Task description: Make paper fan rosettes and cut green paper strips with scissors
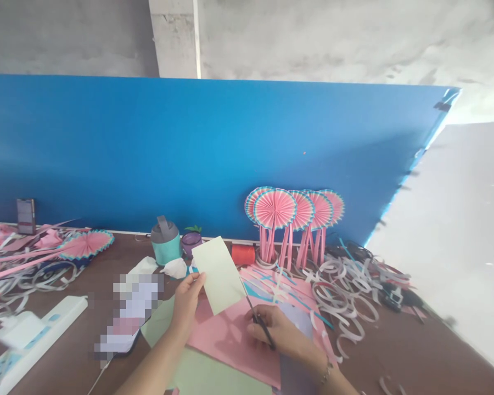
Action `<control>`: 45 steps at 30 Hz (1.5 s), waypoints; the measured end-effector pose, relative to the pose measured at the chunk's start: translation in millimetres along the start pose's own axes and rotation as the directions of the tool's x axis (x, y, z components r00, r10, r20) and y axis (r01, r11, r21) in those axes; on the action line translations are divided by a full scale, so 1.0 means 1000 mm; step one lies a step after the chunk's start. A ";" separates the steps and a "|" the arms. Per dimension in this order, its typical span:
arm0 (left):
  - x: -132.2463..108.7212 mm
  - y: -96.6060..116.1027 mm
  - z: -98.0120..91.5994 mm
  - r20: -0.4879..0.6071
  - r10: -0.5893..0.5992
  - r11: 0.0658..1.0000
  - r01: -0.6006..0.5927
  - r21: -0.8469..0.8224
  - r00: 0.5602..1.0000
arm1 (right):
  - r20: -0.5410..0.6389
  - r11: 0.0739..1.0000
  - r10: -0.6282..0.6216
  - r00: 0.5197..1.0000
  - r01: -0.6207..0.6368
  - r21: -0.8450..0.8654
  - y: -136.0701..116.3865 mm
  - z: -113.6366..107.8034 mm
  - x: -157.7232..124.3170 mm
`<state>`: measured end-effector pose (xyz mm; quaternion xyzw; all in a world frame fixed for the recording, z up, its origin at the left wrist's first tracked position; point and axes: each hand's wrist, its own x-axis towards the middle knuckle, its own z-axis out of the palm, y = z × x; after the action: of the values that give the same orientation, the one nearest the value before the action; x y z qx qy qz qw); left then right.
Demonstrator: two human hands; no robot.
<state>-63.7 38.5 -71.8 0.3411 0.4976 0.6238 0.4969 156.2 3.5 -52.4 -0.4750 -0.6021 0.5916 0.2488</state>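
Note:
Between the thumb and fingers of my left hand (188,299) is a pale yellow-green sheet of paper (219,274), held up at a tilt by its left edge. My right hand (271,326) grips a pair of scissors (264,328) with dark handles, the blades pointing up toward the sheet's right edge. I cannot tell whether the blades touch the paper. Beneath both hands lie a pink sheet (234,345), a light green sheet (214,376) and a lavender sheet (298,351). Thin pink and blue paper strips (280,282) are strewn just behind my right hand.
Pink pleated paper fans (275,209) lean against the blue partition (148,142). Curled white strips (346,291) are heaped at the right. A teal cup (166,244), a purple jar (191,242) and a red spool (243,254) stand behind. Leftward are a blurred phone (127,323) and a power strip (37,340).

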 end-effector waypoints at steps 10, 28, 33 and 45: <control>-0.003 0.001 0.002 -0.017 -0.026 1.000 0.026 -0.011 0.999 | -0.019 0.999 0.021 1.000 -0.021 0.027 0.002 0.001 0.002; -0.003 0.001 0.003 -0.043 0.005 1.000 -0.005 0.009 0.999 | -0.032 1.000 0.007 0.999 -0.008 -0.008 0.010 0.000 0.005; -0.003 -0.001 0.002 -0.041 0.030 0.999 -0.029 0.035 0.999 | -0.040 1.000 0.016 0.999 -0.017 -0.025 0.009 0.002 0.005; -0.004 0.001 0.004 -0.061 -0.012 1.000 0.013 0.010 0.998 | -0.061 1.000 -0.008 0.998 0.007 -0.018 0.015 0.001 0.009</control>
<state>-59.3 35.8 -69.5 0.3213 0.5182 0.6280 0.4835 156.2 8.5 -69.2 -0.4927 -0.6015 0.5704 0.2650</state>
